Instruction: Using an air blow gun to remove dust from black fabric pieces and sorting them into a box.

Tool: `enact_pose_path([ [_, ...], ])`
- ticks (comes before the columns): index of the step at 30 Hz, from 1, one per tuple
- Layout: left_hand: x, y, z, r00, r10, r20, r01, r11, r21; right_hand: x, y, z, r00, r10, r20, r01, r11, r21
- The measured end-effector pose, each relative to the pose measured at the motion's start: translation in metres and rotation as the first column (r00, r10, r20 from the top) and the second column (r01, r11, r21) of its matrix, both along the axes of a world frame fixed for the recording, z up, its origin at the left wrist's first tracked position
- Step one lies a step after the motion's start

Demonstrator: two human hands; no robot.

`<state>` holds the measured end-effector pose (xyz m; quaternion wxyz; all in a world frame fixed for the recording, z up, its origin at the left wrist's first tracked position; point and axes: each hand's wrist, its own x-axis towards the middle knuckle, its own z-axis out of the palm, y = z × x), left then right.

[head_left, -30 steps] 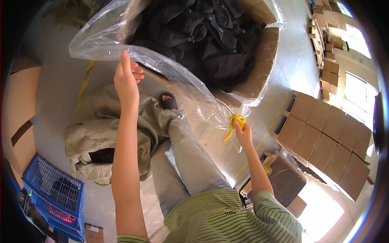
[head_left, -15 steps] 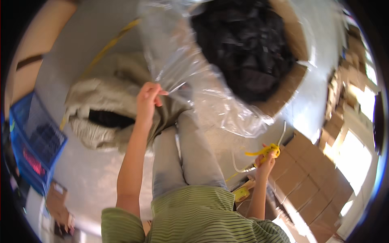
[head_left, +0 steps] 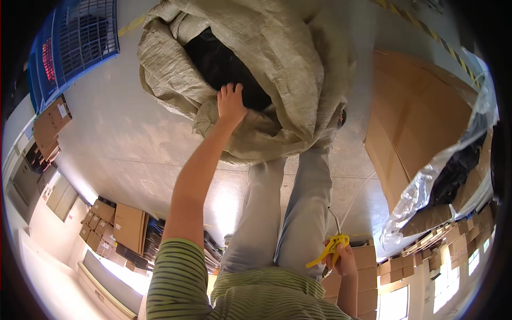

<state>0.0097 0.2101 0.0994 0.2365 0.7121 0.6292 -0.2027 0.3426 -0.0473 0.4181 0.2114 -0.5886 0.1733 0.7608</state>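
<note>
Since half a second earlier, our left hand (head_left: 230, 102) had left the clear plastic and reached into the woven sack (head_left: 277, 58) on the floor, fingers spread on the dark cloth (head_left: 224, 64). Our right hand (head_left: 344, 258) gripped yellow scissors (head_left: 329, 248). Grasping the cloth seemed next.

Daylight is shining off a grey concrete floor (head_left: 133, 144). Flat cardboard boxes (head_left: 114, 224) are standing stacked beside bright windows (head_left: 445, 282); a blue wire basket (head_left: 80, 40) is sitting nearby.
</note>
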Motion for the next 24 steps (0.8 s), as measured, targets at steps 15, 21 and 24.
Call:
enact_pose_path([
  [15, -0.104, 0.129, -0.134, 0.624, -0.655, -0.427, 0.650, 0.738, -0.182, -0.056, -0.044, -0.068, 0.557, -0.799, -0.226, 0.714, 0.600, -0.362],
  [21, -0.085, 0.126, -0.039, 0.745, -0.634, -0.208, 0.624, 0.772, -0.120, -0.097, 0.039, -0.089, 0.831, -0.509, -0.226, 0.446, 0.851, -0.277],
  [24, -0.061, 0.117, 0.027, 0.914, -0.402, 0.051, 0.404, 0.914, -0.029, -0.098, 0.068, -0.094, 0.795, -0.457, -0.399, 0.407, 0.890, -0.206],
])
